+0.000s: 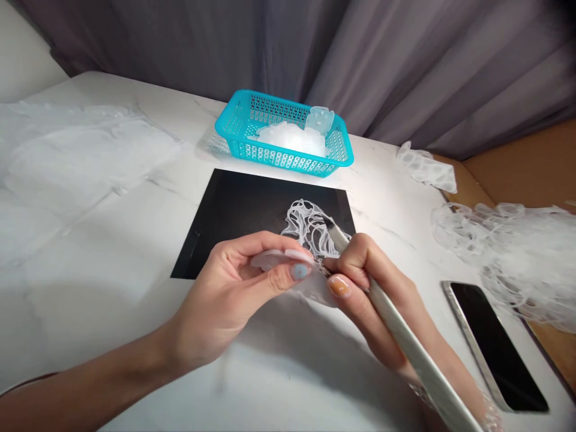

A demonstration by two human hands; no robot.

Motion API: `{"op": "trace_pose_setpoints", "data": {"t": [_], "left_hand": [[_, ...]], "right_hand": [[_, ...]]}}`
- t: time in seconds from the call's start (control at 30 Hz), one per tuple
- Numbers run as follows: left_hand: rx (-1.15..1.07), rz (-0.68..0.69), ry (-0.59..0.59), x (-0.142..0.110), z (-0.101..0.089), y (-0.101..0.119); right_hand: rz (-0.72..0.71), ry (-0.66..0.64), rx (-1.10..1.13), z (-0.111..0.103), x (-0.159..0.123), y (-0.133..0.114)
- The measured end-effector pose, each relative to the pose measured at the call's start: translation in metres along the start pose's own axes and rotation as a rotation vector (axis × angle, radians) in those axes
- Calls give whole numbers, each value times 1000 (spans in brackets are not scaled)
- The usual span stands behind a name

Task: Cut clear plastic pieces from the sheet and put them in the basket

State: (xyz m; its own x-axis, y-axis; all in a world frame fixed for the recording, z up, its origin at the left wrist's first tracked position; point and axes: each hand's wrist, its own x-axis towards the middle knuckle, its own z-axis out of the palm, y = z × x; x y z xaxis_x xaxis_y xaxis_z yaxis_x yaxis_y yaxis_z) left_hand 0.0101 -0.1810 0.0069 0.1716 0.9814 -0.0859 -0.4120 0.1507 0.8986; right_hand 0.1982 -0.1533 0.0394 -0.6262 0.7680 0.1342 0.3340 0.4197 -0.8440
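Observation:
Between the fingers and thumb of my left hand (243,285) is a stack or folded piece of thin translucent white plastic (274,259), held edge-on. My right hand (373,294) is closed around a long pale grey tool (396,330) with a dark narrow tip, which points up and away; its exact kind I cannot make out. The right thumb and fingers also meet the plastic piece's right edge, close to the left fingertips. Just beyond both hands, a tangle of thin white plastic trimmings (306,219) lies on a black mat (243,204).
A blue perforated basket (274,157) holding translucent white pieces stands behind the mat. Clear plastic sheeting (76,156) spreads at the left. To the right are a phone (499,345), a large heap of trimmings (531,258), a perforated white sheet (427,168) and cardboard (526,162).

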Motion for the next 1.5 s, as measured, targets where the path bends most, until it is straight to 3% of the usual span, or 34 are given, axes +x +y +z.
{"op": "trace_pose_setpoints", "data": {"t": [0.63,0.77,0.87,0.97,1.03,1.13,1.27,1.4,1.5], "left_hand": [[9,-11,15,1,1,-1],[-8,-33,46,2,2,0],[-71,-98,106,5,1,-2],[-124,-203,141,9,-4,-5],[-152,-245,136,11,-8,-7],[-162,-244,113,13,-12,-9],[-121,-218,84,13,-9,-9],[-70,-175,94,11,-4,-6],[-54,-119,87,10,-1,-5]], "right_hand": [[-16,35,-33,4,-1,2],[66,137,102,5,0,6],[165,288,190,-6,6,27],[236,512,-14,-24,11,63],[278,571,-170,-34,14,83],[313,491,-4,-36,15,91],[270,251,399,-17,13,61],[170,68,346,-1,7,29],[124,20,258,2,4,20]]}}
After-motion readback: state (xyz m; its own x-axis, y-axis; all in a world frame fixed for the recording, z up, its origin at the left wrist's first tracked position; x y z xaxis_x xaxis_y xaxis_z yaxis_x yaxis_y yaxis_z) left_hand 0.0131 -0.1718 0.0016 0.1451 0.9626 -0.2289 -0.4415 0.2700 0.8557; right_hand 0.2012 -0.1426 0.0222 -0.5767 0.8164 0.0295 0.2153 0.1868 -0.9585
